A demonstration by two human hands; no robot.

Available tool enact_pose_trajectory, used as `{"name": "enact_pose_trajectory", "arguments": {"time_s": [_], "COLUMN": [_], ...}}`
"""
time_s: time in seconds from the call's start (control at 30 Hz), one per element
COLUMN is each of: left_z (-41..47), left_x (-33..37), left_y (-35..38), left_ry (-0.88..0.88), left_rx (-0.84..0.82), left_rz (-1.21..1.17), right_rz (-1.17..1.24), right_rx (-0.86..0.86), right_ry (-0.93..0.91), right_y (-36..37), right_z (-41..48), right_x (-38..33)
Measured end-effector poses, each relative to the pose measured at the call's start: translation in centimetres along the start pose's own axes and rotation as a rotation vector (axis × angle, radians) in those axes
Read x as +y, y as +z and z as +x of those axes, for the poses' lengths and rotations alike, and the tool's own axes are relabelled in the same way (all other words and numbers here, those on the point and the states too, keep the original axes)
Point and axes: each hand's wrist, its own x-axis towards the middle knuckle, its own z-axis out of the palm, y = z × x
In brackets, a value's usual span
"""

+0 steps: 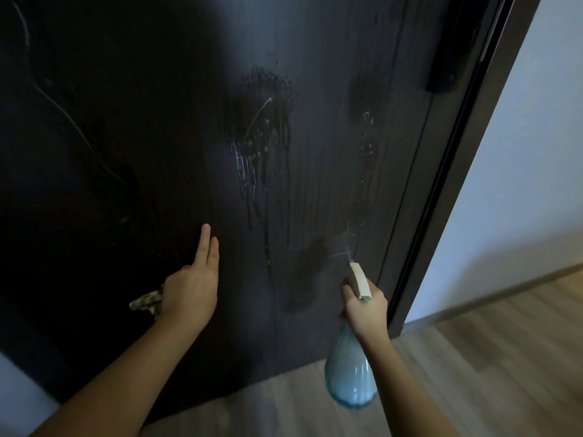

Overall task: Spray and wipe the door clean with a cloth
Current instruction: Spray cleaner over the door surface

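A dark brown door [157, 137] fills most of the view. Wet spray patches with drips [262, 137] run down its middle, and lighter specks sit further right. My right hand [366, 305] is shut on a pale blue spray bottle [350, 376] with a cream nozzle [359, 279] aimed at the door; a fine mist leaves the tip. My left hand [191, 291] is held near the door with two fingers pointing up, and a patterned cloth [146, 302] is gripped under its palm, mostly hidden.
A black door handle plate [444, 74] is at the upper right. The dark door frame [441, 200] runs diagonally beside a white wall [520, 184]. Wood-look floor [489, 357] lies below and to the right.
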Motion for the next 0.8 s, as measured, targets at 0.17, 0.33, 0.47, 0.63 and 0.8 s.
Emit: {"name": "enact_pose_trajectory", "arguments": {"time_s": [0.17,0.33,0.47,0.63,0.8], "left_z": [-2.3,-4.8,-5.2,-4.8,-4.3], "left_x": [-1.0,-2.7,-4.0,-4.5,-5.0], "left_y": [1.4,3.7,4.9,4.7,4.6], "left_ry": [0.043,0.056,0.030,0.086,0.064], "left_rx": [-0.057,-0.228,-0.254,-0.214,-0.219], "left_rz": [-0.015,-0.003,-0.003,-0.014,0.004], "right_rz": [-0.021,-0.058,0.031,0.108,0.106], "right_rx": [-0.115,-0.362,-0.496,-0.581,-0.559], "right_ry": [-0.074,-0.217,-0.209,-0.230,-0.230], "right_y": [2.1,7.8,12.2,15.2,15.8], "right_z": [-1.1,-4.5,-6.6,-7.8,-7.6], "right_x": [0.0,-1.0,-3.1,-5.1,-5.1]}}
